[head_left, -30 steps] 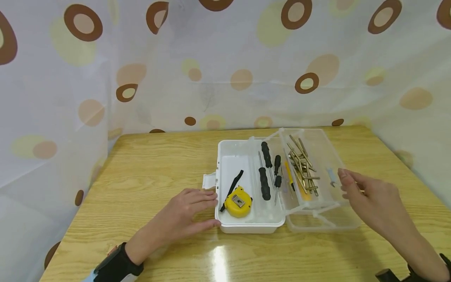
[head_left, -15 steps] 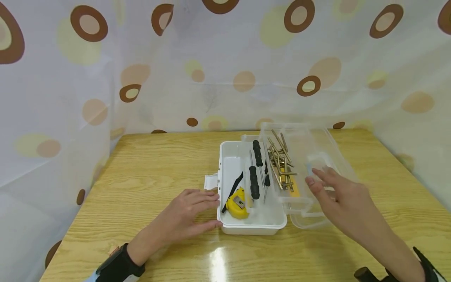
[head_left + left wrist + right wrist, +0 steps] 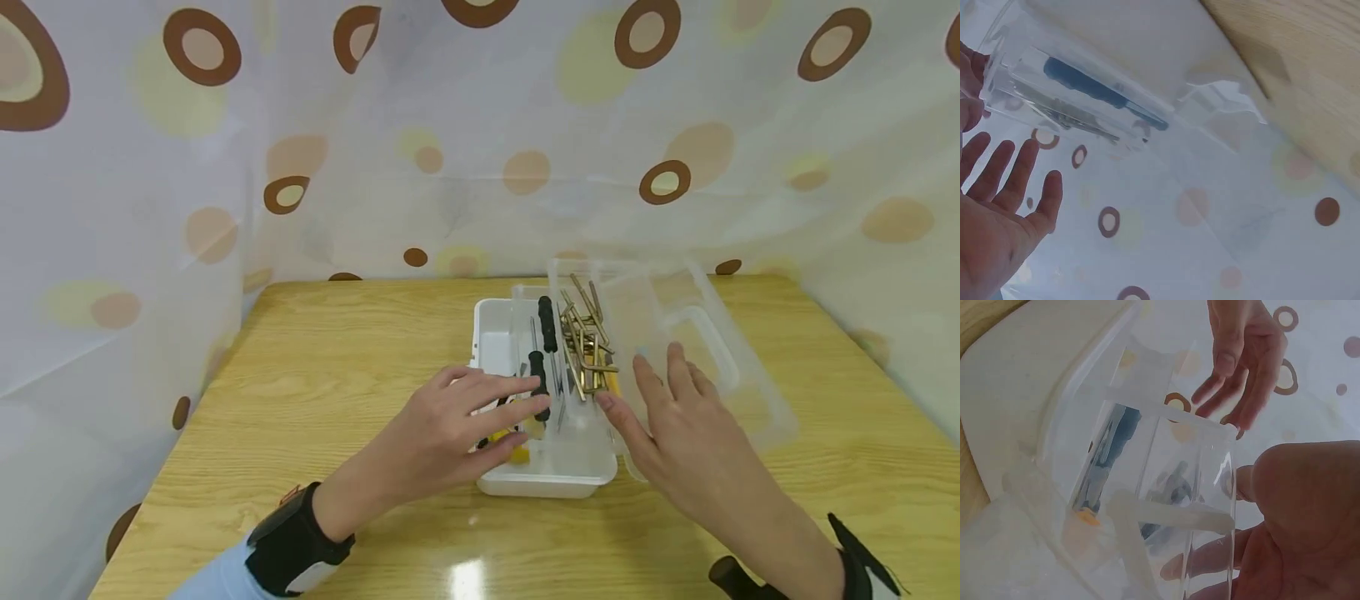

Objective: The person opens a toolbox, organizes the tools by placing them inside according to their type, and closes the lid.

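Note:
A white toolbox [image 3: 555, 483] stands unfolded, with clear plastic trays and a clear lid [image 3: 750, 396] hinged on its right. Over the box's left part my left hand [image 3: 468, 421] hovers with fingers spread, partly hiding a yellow tape measure [image 3: 519, 455]. Black-handled screwdrivers [image 3: 547, 323] lie in the lower tray, just past those fingertips. Several brass-coloured hex keys [image 3: 587, 342] fill the upper tray. My right hand [image 3: 682, 437] has its fingers extended against the clear plastic, thumb beside the hex keys. In the right wrist view its fingers [image 3: 1207, 559] show behind the clear tray wall.
The box sits on a wood-grain table [image 3: 360, 350]. A patterned curtain [image 3: 465, 150] hangs behind the table and at both sides. A black strap is round each wrist, with a light blue sleeve [image 3: 225, 575] on the left arm.
My right hand has moved left, and the clear trays and lid have swung left over the white box. My left hand has left the box's left edge and come over its inside.

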`<act>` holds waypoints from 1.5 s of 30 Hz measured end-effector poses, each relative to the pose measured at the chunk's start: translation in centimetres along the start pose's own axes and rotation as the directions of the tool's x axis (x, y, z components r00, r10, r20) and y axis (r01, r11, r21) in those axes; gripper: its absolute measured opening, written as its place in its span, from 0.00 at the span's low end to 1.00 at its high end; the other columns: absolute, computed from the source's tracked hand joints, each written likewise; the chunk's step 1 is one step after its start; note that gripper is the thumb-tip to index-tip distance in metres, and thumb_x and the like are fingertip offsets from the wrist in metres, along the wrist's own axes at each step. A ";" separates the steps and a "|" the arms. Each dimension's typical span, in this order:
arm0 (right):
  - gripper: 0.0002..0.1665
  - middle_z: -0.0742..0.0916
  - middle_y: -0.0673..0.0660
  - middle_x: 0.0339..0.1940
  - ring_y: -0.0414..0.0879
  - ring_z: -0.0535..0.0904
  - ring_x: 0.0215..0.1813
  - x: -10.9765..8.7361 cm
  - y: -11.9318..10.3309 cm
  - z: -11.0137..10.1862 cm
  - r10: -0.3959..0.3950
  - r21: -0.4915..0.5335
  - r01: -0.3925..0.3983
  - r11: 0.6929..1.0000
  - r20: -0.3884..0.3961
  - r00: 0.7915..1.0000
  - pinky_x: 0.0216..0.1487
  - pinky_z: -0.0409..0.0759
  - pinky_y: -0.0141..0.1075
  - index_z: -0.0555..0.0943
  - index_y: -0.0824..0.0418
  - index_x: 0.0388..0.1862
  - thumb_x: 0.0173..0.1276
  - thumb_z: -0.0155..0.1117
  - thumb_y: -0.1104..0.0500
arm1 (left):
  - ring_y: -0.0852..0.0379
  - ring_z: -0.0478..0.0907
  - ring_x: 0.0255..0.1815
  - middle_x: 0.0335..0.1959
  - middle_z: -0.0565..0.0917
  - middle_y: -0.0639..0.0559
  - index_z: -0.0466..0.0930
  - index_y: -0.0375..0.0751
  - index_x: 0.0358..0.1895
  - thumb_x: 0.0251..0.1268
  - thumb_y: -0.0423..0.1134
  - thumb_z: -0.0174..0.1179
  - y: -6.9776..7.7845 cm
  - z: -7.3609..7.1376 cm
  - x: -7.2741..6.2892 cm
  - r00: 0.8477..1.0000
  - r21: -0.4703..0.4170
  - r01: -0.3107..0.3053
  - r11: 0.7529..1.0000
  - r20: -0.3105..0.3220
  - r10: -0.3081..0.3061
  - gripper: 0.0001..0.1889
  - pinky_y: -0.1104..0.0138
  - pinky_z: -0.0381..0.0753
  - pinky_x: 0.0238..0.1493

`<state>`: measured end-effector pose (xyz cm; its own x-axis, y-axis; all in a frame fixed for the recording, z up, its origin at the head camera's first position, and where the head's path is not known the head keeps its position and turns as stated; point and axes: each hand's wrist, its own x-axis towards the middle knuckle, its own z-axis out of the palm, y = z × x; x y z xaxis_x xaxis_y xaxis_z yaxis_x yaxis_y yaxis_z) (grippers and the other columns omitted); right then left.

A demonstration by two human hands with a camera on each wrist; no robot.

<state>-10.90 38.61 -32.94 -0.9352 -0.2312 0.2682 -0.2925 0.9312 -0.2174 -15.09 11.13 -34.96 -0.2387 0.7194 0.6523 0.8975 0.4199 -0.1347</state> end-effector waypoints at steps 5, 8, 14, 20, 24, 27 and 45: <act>0.42 0.67 0.86 0.72 0.79 0.68 0.71 0.4 -0.7 0.2 -0.061 -0.047 0.059 0.997 -0.039 0.997 0.69 0.67 0.69 0.70 0.78 0.70 0.82 0.49 0.41 | 0.63 0.86 0.49 0.58 0.87 0.54 0.85 0.49 0.60 0.66 0.42 0.70 0.1 0.7 2.0 0.993 0.023 -0.115 0.993 0.002 0.115 0.20 0.64 0.83 0.56; 0.42 0.67 0.83 0.74 0.82 0.67 0.71 0.5 -1.1 0.1 -0.056 -0.063 0.054 0.997 -0.033 0.998 0.68 0.65 0.73 0.70 0.76 0.71 0.81 0.49 0.39 | 0.63 0.86 0.53 0.55 0.89 0.54 0.87 0.46 0.58 0.65 0.40 0.71 -0.2 1.0 2.4 0.992 -0.009 -0.129 0.992 0.003 0.129 0.18 0.65 0.82 0.59; 0.38 0.75 0.74 0.72 0.74 0.74 0.69 0.0 -0.8 -1.4 -0.139 0.060 0.151 0.987 -0.176 0.975 0.66 0.72 0.67 0.78 0.70 0.67 0.78 0.56 0.39 | 0.60 0.86 0.55 0.53 0.89 0.53 0.87 0.42 0.55 0.60 0.35 0.74 -0.3 0.9 2.7 0.993 -0.093 -0.118 0.989 0.016 0.120 0.18 0.68 0.81 0.61; 0.33 0.90 0.63 0.53 0.63 0.87 0.49 -0.4 1.5 -3.5 -0.212 0.040 0.326 0.945 -0.683 0.699 0.49 0.75 0.18 0.90 0.65 0.47 0.77 0.55 0.38 | 0.60 0.86 0.54 0.52 0.90 0.52 0.88 0.41 0.52 0.60 0.33 0.73 -0.1 0.9 2.7 0.994 -0.133 -0.106 0.985 0.003 0.107 0.16 0.68 0.82 0.60; 0.34 0.89 0.66 0.53 0.66 0.84 0.48 -0.5 3.5 -3.3 -0.145 0.084 0.289 0.954 -0.712 0.687 0.50 0.63 0.14 0.90 0.66 0.45 0.74 0.56 0.37 | 0.59 0.86 0.54 0.52 0.90 0.51 0.88 0.41 0.52 0.62 0.33 0.72 0.0 0.9 2.6 0.996 -0.156 -0.090 0.984 0.000 0.091 0.15 0.68 0.81 0.61; 0.35 0.89 0.66 0.54 0.66 0.84 0.51 -0.8 4.6 -2.8 -0.118 0.116 0.261 0.958 -0.669 0.734 0.46 0.66 0.20 0.89 0.64 0.47 0.73 0.56 0.34 | 0.58 0.86 0.54 0.52 0.90 0.51 0.88 0.41 0.52 0.62 0.33 0.71 0.1 1.0 2.5 0.997 -0.171 -0.077 0.982 -0.001 0.078 0.14 0.69 0.81 0.61; 0.36 0.84 0.73 0.58 0.55 0.70 0.78 0.1 2.2 -0.9 -0.369 0.133 0.593 0.794 -0.670 0.644 0.77 0.65 0.29 0.82 0.72 0.60 0.77 0.59 0.39 | 0.53 0.87 0.54 0.58 0.87 0.47 0.84 0.39 0.59 0.68 0.36 0.67 -1.6 0.5 -1.6 0.989 -0.197 0.143 0.970 -0.001 -0.146 0.18 0.65 0.86 0.51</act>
<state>-11.45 40.86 -32.59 -0.3608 -0.3040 0.8817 -0.8134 0.5651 -0.1380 -16.37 9.60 -36.17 -0.3669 0.6500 0.6655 0.9094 0.4011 0.1097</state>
